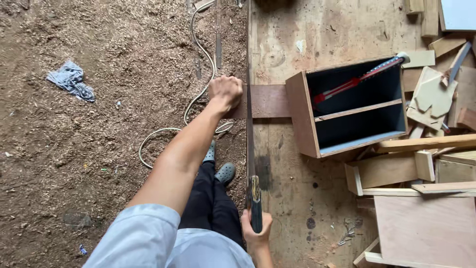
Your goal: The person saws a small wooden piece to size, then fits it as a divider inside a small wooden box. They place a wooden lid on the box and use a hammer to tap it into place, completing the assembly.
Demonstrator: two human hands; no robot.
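The left hand (225,93) is fisted down on the overhanging end of a flat dark-brown wooden strip (267,101) lying crosswise over the edge of the worn plywood workbench (292,30). It looks stiff and light, so pinning that end is probably the right hold. The right hand (256,228) is wrapped round the handle of a long thin-bladed handsaw (250,149), whose springy-looking blade points away from the person, along the bench edge and square across the strip.

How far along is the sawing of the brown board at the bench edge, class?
Done: the brown board lies across the workbench, its end overhanging the edge.
In hand: the left hand grips the overhanging end; the right hand holds the handsaw, whose blade crosses the board.
Left: the board looks still in one piece, though cut depth cannot be seen.
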